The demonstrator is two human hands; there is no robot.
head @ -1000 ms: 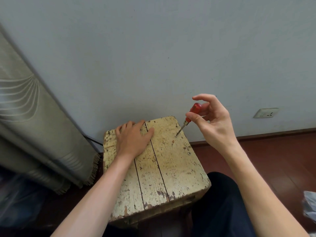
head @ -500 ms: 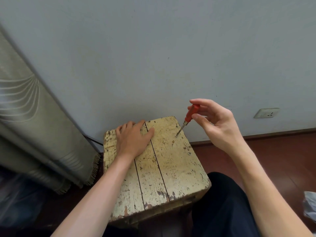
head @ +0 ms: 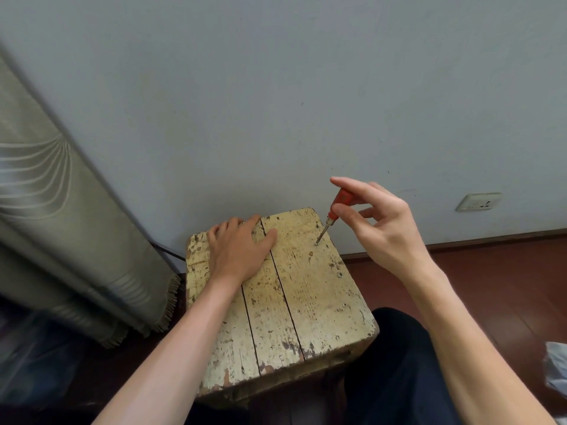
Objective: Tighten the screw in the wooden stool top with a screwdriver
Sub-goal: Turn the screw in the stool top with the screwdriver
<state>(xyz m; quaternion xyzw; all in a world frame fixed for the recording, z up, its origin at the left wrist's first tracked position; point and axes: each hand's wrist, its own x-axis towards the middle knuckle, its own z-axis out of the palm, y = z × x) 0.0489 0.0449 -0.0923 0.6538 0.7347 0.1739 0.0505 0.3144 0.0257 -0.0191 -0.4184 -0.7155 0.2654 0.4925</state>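
The screw [head: 316,244] sits near the far right corner of the wooden stool top [head: 306,296], on the right-hand plank close to the wall [head: 276,102]. The tip of the screwdriver [head: 327,224] meets it, with the shaft leaning up and to the right. The right hand [head: 380,228] pinches the red handle between thumb and forefinger, a light fingertip grip with the other fingers loosely curled behind. The left hand [head: 237,250] lies flat with straight fingers on the far left of the surface, steadying the stool. To turn well, I would bring the shaft more upright over the screw head and press down along it while twisting, since a tilted tip with a light pinch probably slips out. Another screw head [head: 339,274] shows nearer on the same plank.
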